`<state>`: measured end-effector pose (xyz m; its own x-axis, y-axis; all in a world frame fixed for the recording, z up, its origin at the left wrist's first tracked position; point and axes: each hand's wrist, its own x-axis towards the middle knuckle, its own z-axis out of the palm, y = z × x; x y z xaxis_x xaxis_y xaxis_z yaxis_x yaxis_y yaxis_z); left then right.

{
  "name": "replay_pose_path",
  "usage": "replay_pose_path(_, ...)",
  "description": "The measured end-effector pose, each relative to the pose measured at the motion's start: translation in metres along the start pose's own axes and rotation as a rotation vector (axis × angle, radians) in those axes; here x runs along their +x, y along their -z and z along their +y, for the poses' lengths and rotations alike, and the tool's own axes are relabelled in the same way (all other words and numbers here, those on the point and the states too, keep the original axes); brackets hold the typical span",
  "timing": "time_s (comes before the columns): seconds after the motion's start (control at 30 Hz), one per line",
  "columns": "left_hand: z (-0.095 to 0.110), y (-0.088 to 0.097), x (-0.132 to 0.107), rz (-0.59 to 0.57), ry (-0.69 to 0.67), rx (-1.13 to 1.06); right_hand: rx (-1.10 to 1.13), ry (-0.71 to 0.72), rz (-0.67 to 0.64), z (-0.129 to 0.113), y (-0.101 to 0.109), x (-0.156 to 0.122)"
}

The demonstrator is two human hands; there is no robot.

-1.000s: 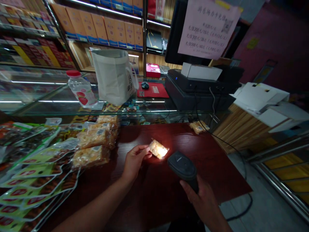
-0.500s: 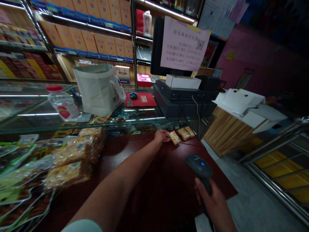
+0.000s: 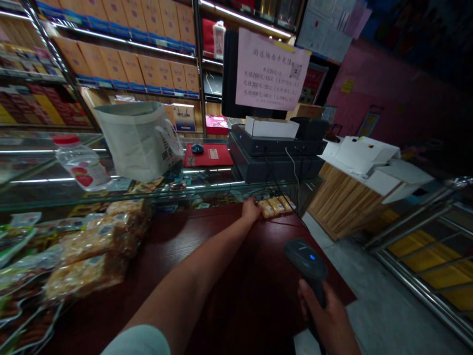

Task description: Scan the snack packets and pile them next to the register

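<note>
We have the right hand wrapped around the handle of a handheld barcode scanner, thumb on the near side, scanner head tilted up and left, small blue light lit. Left hand is stretched out to the far edge of the dark red-brown tabletop, at the left end of the nearest wrapped snack pack; fingertips are mostly hidden, so we can't tell if they pinch it or just touch. That pack lies flat, first in a row of three, with the middle pack and the right-hand pack close beside it, near the tabletop's far right corner. We see a black cable running just past the row. At left, we note a heap of bigger clear-wrapped snack packs. Behind, on the glass counter: a clear bottle with a red cap, a pale tote bag, a black mouse on a red mat, and a dark cash drawer. Above that, we get a monitor with a pink handwritten sign over its screen.
</note>
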<state>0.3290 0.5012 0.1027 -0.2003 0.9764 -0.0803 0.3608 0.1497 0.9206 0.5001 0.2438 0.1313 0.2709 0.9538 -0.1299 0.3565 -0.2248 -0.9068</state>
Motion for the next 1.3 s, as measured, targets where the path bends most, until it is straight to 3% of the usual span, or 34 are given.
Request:
replay_pose_path(0.1, -0.003, 0.014, -0.028, 0.009, -0.070, 0.055, 0.003, -0.060, -0.100, 0.012, 0.003, 0.001)
replay_pose_path(0.2, -0.013, 0.046, -0.074, -0.047, -0.284, 0.116, -0.021, -0.113, -0.163, 0.027, 0.007, 0.006)
replay_pose_path(0.3, -0.016, 0.104, -0.119, 0.013, -0.564, 0.323, -0.090, -0.144, -0.248, 0.037, 0.008, 0.013)
replay_pose_path(0.37, -0.012, 0.158, -0.140, 0.158, -0.600, 0.523, -0.141, -0.157, -0.290, 0.037, 0.007, 0.017)
replay_pose_path(0.47, -0.007, 0.252, -0.159, 0.380, -0.451, 0.829, -0.193, -0.145, -0.320, 0.033, 0.003, 0.018)
replay_pose_path(0.53, -0.011, 0.311, -0.168, 0.408, -0.285, 0.948, -0.207, -0.132, -0.334, 0.028, -0.001, 0.015)
replay_pose_path(0.57, -0.016, 0.335, -0.173, 0.363, -0.216, 0.990, -0.218, -0.129, -0.339, 0.026, -0.003, 0.013)
replay_pose_path(0.63, -0.030, 0.371, -0.183, 0.263, -0.120, 1.044, -0.246, -0.123, -0.334, 0.021, -0.007, 0.009)
replay_pose_path(0.7, -0.047, 0.390, -0.191, 0.202, -0.093, 1.050, -0.262, -0.102, -0.325, 0.015, -0.011, 0.005)
replay_pose_path(0.87, -0.076, 0.400, -0.187, 0.194, -0.121, 0.981, -0.263, -0.058, -0.304, 0.000, -0.020, -0.004)
replay_pose_path(0.93, -0.076, 0.400, -0.184, 0.213, -0.161, 0.982, -0.251, -0.027, -0.264, -0.004, -0.023, -0.009)
replay_pose_path(1.03, -0.059, 0.390, -0.190, 0.285, -0.254, 0.995, -0.224, 0.019, -0.174, -0.007, -0.028, -0.017)
replay_pose_path(1.1, -0.041, 0.370, -0.200, 0.370, -0.349, 0.952, -0.192, 0.025, -0.154, -0.008, -0.031, -0.023)
replay_pose_path(1.17, -0.026, 0.339, -0.211, 0.365, -0.455, 0.808, -0.144, 0.014, -0.183, -0.011, -0.034, -0.026)
replay_pose_path(1.23, -0.021, 0.300, -0.220, 0.223, -0.504, 0.607, -0.080, 0.015, -0.222, -0.017, -0.039, -0.029)
replay_pose_path(1.3, -0.026, 0.260, -0.225, 0.044, -0.455, 0.403, 0.017, 0.032, -0.248, -0.025, -0.046, -0.031)
